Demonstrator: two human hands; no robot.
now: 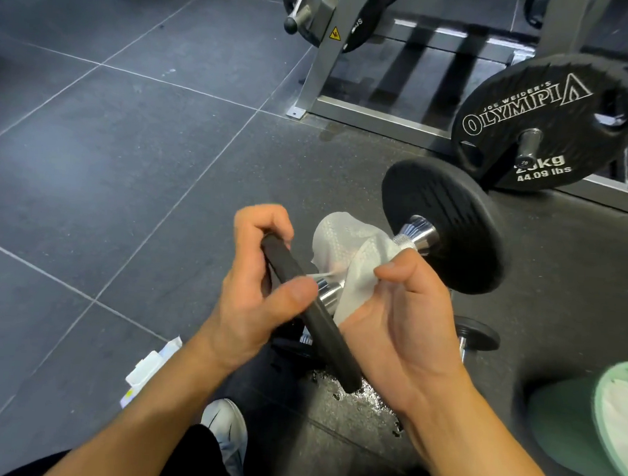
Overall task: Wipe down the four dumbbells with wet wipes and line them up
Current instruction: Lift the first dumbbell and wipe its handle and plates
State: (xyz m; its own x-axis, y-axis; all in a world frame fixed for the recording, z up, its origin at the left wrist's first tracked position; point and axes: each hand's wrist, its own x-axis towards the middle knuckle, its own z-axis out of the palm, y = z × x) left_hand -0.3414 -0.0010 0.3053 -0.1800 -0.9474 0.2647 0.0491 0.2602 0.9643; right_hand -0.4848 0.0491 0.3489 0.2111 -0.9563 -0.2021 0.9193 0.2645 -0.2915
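Observation:
A black dumbbell point(446, 225) with a chrome handle is held up over the floor, tilted, its far plate up and to the right. My left hand point(259, 293) grips the rim of its near plate. My right hand point(406, 324) is closed around the handle with a white wet wipe point(348, 253) wrapped over it. Below my hands another dumbbell point(475, 335) lies on the floor, mostly hidden. A wet-wipe packet point(148, 371) lies at lower left by my forearm.
A large black Olympia weight plate point(548, 122) hangs on a grey steel rack point(375, 111) at the upper right. Dark floor tiles point(111, 157) spread to the left. My white shoe point(225, 428) is at the bottom. A green object point(618, 413) sits at the right edge. A wet patch point(363, 394) marks the mat.

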